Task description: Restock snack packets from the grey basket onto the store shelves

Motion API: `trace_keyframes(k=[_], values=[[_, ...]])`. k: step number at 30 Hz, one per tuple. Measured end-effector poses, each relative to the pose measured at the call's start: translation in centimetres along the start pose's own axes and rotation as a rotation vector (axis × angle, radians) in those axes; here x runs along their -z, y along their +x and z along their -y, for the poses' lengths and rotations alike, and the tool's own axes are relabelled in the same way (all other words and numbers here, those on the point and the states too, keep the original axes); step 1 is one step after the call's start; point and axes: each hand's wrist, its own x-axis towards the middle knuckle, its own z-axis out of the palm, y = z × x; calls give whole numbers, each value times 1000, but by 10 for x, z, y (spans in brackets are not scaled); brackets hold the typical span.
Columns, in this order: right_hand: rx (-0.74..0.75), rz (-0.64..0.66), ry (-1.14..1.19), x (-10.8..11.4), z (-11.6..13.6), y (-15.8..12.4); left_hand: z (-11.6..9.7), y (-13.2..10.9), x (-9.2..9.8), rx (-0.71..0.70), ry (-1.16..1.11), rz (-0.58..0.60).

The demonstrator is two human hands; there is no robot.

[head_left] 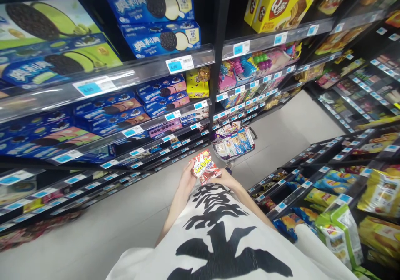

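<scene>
A red and white snack package point(206, 166) with yellow lettering is held near the middle of the view, in front of the white and black shirt. My left hand point(188, 175) grips its left edge, fingers closed on it. On the lower right side, my right hand point(225, 177) also holds the package, its fingers partly hidden under it. Just beyond the hands, a basket point(223, 158) on the floor holds several snack packets.
Shelves with blue cookie boxes point(162, 38) rise on the left, and a yellow box point(281, 8) stands on an upper shelf. Bagged chips point(339, 234) fill the right-hand shelves. Grey tiled floor point(131, 213) runs between them.
</scene>
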Motion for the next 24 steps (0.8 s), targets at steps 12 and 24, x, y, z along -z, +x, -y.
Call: trace_keyframes(k=[12, 24], values=[[-72, -47, -31, -7, 16, -10, -9, -11, -28, 151, -65, 66], [-128, -28, -8, -11, 33, -16, -4, -11, -25, 185, -10, -36]])
